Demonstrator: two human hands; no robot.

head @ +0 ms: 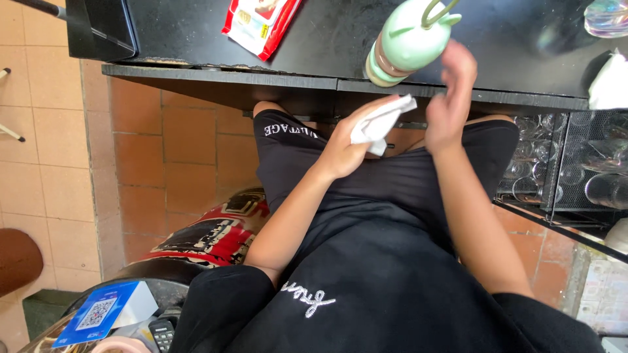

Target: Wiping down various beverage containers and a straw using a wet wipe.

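holding a crumpled white tissue in the left hand just under the black counter edge, right hand open and blurred beside the glossy mint-green bottle (open lap space below).

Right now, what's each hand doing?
Left hand: closed on a white tissue.
Right hand: open, holding nothing, blurred.
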